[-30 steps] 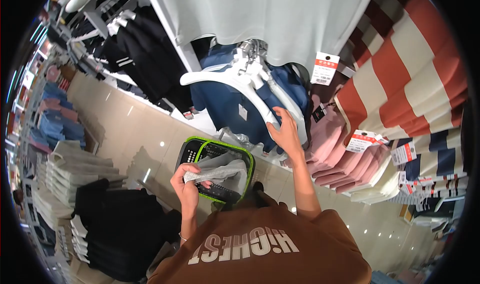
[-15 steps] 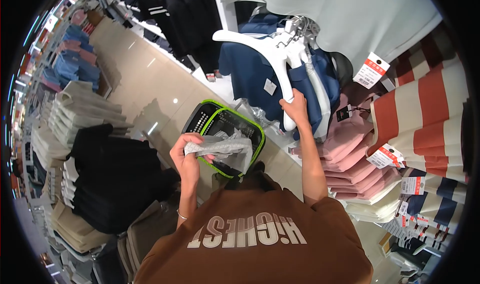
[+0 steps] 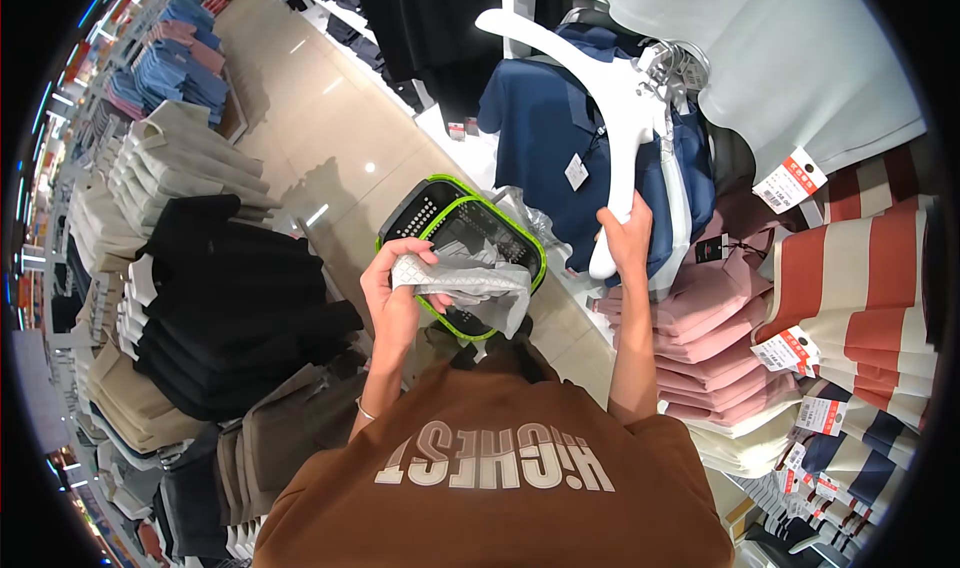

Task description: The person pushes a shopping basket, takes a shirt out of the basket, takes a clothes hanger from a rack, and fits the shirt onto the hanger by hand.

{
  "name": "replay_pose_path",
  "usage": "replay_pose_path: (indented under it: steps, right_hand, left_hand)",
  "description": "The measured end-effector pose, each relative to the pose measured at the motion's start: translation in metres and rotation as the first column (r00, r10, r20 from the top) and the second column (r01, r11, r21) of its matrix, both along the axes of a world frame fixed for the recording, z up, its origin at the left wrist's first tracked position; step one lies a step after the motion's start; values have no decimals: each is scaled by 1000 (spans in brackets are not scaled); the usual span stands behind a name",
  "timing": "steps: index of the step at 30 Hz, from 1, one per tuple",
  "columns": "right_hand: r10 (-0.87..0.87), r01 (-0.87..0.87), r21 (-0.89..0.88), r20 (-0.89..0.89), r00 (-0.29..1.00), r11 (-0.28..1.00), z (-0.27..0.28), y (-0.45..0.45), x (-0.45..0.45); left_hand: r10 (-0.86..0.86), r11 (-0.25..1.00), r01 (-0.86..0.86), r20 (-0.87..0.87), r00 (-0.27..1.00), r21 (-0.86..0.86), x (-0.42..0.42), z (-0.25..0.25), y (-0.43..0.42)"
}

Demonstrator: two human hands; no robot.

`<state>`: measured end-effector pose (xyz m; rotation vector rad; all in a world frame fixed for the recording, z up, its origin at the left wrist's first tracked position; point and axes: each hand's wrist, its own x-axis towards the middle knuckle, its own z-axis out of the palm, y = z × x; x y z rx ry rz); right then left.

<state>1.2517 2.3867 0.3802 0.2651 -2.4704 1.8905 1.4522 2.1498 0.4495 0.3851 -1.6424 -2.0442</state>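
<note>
My left hand (image 3: 393, 293) is closed around a crumpled, see-through plastic bag (image 3: 470, 283) with a pale grid-patterned strip. The bag hangs above a black shopping basket (image 3: 400, 213) with a bright green rim, which stands on the floor in front of me. My right hand (image 3: 628, 236) grips the lower arm of a white clothes hanger (image 3: 625, 133). Several more white hangers with metal hooks (image 3: 680, 63) are bunched behind it. Navy shirts (image 3: 540, 118), one with a white tag (image 3: 576, 172), lie beneath and beside the hangers.
Pink folded shirts (image 3: 705, 313) are stacked right of my right arm. Striped garments (image 3: 850, 278) with price tags hang farther right. Black shirts (image 3: 235, 298) and pale shirts (image 3: 185, 168) are piled on the left. A tiled aisle (image 3: 300, 98) runs between the displays.
My right hand has raised the white hanger, which looks larger and nearer. My left hand still holds the plastic bag. The whole view has shifted slightly.
</note>
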Motion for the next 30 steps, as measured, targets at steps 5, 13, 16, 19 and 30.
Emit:
replay_pose_path:
  steps: [5,13,16,19,30]
  right_hand:
    - [7,-15,-172,-45,999,985,-13,1,62]
    - [-29,65,-133,259,966,989,-10,-26,119]
    - [-17,21,-33,104,994,999,-9,-41,130]
    - [-18,25,-50,134,991,998,-3,-48,139]
    - [-192,322,-353,356,914,879,11,-23,228]
  left_hand:
    - [-82,985,105,159,984,-138,-9,-1,-26]
    - [0,714,218,311,950,-665,-21,-11,-79]
    - [-54,676,387,482,875,-627,-28,-3,-96]
    - [-83,656,259,273,958,-709,-38,-14,-110]
    - [-176,810,313,303,937,-496,-57,-29,-146]
